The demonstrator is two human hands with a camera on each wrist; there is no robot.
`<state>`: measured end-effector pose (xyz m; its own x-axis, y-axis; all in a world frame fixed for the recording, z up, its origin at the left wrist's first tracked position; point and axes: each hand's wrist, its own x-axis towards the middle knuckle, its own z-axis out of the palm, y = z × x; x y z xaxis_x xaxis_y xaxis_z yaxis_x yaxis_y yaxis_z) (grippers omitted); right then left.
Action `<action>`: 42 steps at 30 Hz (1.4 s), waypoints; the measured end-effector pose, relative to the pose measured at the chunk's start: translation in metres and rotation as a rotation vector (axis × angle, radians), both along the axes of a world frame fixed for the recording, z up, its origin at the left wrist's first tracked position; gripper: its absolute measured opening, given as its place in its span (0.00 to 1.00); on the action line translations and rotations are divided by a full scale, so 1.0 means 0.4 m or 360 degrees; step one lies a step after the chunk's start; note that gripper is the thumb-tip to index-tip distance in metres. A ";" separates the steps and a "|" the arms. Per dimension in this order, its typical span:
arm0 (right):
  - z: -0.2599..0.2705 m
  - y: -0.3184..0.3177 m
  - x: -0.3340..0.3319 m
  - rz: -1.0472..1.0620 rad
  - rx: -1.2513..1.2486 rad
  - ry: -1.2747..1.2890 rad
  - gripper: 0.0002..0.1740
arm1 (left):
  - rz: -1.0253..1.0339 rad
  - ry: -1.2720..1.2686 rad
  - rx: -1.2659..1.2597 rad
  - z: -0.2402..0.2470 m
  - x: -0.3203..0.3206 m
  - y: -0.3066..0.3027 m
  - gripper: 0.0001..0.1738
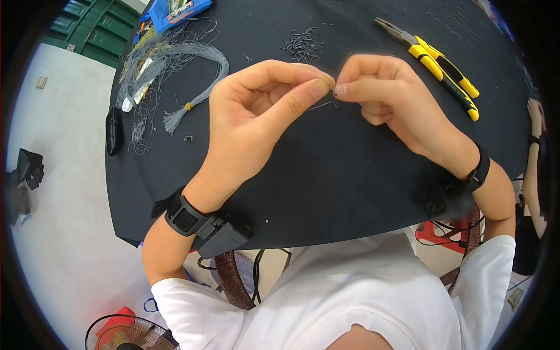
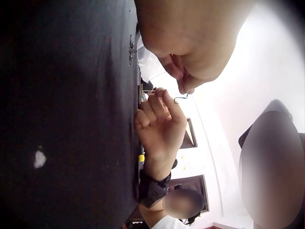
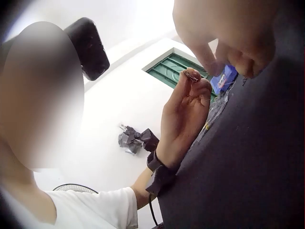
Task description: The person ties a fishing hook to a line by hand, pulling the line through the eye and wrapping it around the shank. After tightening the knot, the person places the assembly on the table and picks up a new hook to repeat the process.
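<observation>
Over the black table, my left hand [image 1: 248, 119] pinches a small dark fish hook [image 2: 181, 99] between thumb and forefinger. The hook's bend sticks out past the fingertips in the left wrist view. Meeting it tip to tip, my right hand [image 1: 394, 96] has its thumb and forefinger pinched together at a thin fishing line [image 1: 319, 105] beside the hook, its other fingers curled in. The fingertips hide most of where line and hook come together. Beyond the hands lies a pile of fish hooks [image 1: 303, 45].
Yellow-and-black pliers [image 1: 446, 76] lie at the right. A bundle of fishing line [image 1: 213, 55], tied with a yellow band, and tangled strands lie at the left, below a blue tray [image 1: 175, 20]. A dark case [image 1: 114, 131] sits at the left edge. Another person's arm [image 1: 531, 157] is at far right.
</observation>
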<state>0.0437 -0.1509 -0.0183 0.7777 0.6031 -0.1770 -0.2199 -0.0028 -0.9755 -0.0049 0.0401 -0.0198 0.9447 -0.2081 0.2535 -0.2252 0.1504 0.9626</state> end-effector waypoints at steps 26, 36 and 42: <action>0.000 0.028 -0.058 0.0102 -0.0285 -0.1224 0.06 | 0.0301 -0.0069 0.0000 -0.006 0.008 -0.006 0.08; 0.058 0.007 -0.026 -0.0166 -0.0356 -0.2573 0.06 | 0.0202 -0.0110 0.0172 -0.003 0.004 -0.010 0.07; 0.066 -0.002 -0.008 -0.0292 -0.0452 -0.2343 0.05 | 0.0048 -0.0207 0.0358 0.004 0.003 -0.005 0.06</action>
<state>0.0406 -0.1519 0.0080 0.4181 0.5616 0.7140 0.9067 -0.3054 -0.2908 -0.0037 0.0379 -0.0184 0.9138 -0.2451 0.3237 -0.3503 -0.0727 0.9338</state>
